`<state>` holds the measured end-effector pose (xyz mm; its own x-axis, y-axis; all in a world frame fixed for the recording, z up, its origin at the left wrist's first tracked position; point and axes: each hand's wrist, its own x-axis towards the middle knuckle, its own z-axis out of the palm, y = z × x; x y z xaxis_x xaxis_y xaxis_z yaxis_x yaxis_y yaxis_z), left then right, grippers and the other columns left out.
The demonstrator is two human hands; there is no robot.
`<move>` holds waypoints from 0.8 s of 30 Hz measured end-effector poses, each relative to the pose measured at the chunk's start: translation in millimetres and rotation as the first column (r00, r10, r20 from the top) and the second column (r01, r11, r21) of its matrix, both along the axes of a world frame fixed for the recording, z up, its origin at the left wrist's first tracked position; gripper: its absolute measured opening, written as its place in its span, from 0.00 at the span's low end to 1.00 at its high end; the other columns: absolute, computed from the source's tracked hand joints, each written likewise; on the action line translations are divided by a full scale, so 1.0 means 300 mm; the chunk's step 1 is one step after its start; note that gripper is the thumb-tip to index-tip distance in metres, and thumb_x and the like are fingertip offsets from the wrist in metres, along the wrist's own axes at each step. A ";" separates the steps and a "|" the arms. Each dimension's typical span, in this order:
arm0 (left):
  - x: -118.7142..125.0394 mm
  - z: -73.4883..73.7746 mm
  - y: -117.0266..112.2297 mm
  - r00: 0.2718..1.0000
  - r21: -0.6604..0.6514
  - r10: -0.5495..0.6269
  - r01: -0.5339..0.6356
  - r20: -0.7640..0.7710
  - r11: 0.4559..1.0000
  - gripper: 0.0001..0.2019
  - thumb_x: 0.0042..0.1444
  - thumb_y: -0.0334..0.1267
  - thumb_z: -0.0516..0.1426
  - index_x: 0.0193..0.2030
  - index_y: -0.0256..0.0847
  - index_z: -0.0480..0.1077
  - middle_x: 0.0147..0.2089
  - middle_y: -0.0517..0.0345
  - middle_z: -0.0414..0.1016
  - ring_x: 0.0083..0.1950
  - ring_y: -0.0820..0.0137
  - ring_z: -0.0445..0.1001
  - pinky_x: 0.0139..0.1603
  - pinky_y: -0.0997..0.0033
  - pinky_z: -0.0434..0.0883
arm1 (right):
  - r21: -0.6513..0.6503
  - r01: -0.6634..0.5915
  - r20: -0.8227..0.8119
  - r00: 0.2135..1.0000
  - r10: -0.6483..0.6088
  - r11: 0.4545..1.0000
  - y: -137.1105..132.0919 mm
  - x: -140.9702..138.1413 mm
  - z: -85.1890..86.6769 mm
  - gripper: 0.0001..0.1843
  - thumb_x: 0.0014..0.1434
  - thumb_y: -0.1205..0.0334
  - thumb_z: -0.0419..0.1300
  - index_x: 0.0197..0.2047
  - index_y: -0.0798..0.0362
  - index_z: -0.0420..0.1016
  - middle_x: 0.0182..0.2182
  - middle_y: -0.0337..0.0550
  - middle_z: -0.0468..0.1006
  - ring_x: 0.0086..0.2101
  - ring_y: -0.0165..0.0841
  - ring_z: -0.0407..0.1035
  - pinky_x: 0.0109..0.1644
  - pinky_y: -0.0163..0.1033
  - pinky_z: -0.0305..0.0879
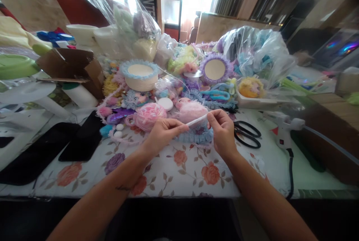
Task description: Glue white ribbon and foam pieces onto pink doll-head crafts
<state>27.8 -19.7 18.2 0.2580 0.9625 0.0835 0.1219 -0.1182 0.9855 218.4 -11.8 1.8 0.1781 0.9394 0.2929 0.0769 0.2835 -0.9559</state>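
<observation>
A thin white strip [197, 120] is stretched between my two hands, above the table. My left hand [165, 132] pinches its left end between thumb and fingers. At the other end, my right hand [223, 130] is closed on it, the fingers curled. Whether the strip is ribbon or pipe cleaner I cannot make out. Just behind it are a pink fluffy doll head [192, 111] and a ruffled light-blue band [195, 135]. A ball of pink yarn [150, 116] lies beyond my left hand. Black-handled scissors [248, 134] rest right of my right hand.
A hot glue gun [286, 132] with its cord stands at the right, beside a cardboard box [331, 144]. Two black phone-like slabs [39, 153] lie left. Behind are a blue-trimmed round box [141, 80], a purple-trimmed disc [214, 70] and plastic bags [258, 52].
</observation>
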 end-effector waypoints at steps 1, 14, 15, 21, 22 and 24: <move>0.002 -0.001 -0.001 1.000 0.044 -0.017 0.018 -0.018 0.999 0.13 0.52 0.46 0.65 0.27 0.36 0.78 0.20 0.62 0.66 0.22 0.78 0.58 0.21 0.77 0.57 | -0.022 -0.007 -0.019 1.000 0.007 1.000 0.004 0.001 -0.002 0.12 0.60 0.54 0.61 0.31 0.52 0.67 0.24 0.34 0.64 0.25 0.27 0.59 0.31 0.35 0.57; -0.007 -0.015 0.002 0.997 0.160 0.019 -0.007 -0.075 0.987 0.21 0.54 0.51 0.65 0.21 0.36 0.71 0.19 0.61 0.67 0.20 0.77 0.61 0.20 0.77 0.58 | -0.010 -0.033 -0.095 0.995 0.032 0.999 0.016 0.017 -0.001 0.12 0.60 0.55 0.64 0.31 0.52 0.69 0.24 0.34 0.64 0.24 0.27 0.57 0.28 0.34 0.54; -0.004 -0.020 0.002 0.992 0.197 0.013 0.013 -0.127 0.980 0.20 0.56 0.50 0.63 0.23 0.36 0.73 0.21 0.60 0.70 0.22 0.75 0.65 0.22 0.76 0.62 | -0.012 -0.025 -0.104 0.994 0.024 1.000 0.016 0.019 0.002 0.12 0.59 0.55 0.64 0.31 0.52 0.69 0.23 0.34 0.64 0.24 0.27 0.57 0.28 0.34 0.54; 0.019 -0.067 -0.008 0.932 0.635 0.187 0.057 -0.310 0.771 0.18 0.64 0.43 0.59 0.55 0.35 0.74 0.49 0.44 0.81 0.50 0.58 0.77 0.53 0.57 0.73 | 0.068 -0.058 0.139 0.989 0.048 0.996 -0.026 -0.011 0.025 0.11 0.60 0.57 0.63 0.30 0.53 0.71 0.24 0.36 0.69 0.26 0.28 0.62 0.31 0.35 0.58; 0.024 -0.071 -0.014 0.943 0.637 0.150 0.078 -0.296 0.767 0.16 0.66 0.41 0.57 0.55 0.36 0.74 0.49 0.45 0.81 0.49 0.60 0.78 0.52 0.59 0.73 | 0.066 -0.120 0.196 0.975 0.105 0.991 -0.036 -0.022 0.026 0.11 0.61 0.57 0.62 0.30 0.53 0.72 0.26 0.37 0.71 0.27 0.29 0.64 0.32 0.35 0.60; 0.034 -0.075 -0.026 0.966 0.581 0.078 0.083 -0.247 0.810 0.13 0.68 0.37 0.52 0.51 0.37 0.76 0.45 0.49 0.82 0.43 0.66 0.79 0.46 0.67 0.74 | 0.059 -0.211 0.275 0.943 0.188 0.976 -0.050 -0.039 0.022 0.10 0.63 0.57 0.61 0.31 0.53 0.73 0.28 0.39 0.74 0.29 0.30 0.67 0.34 0.36 0.62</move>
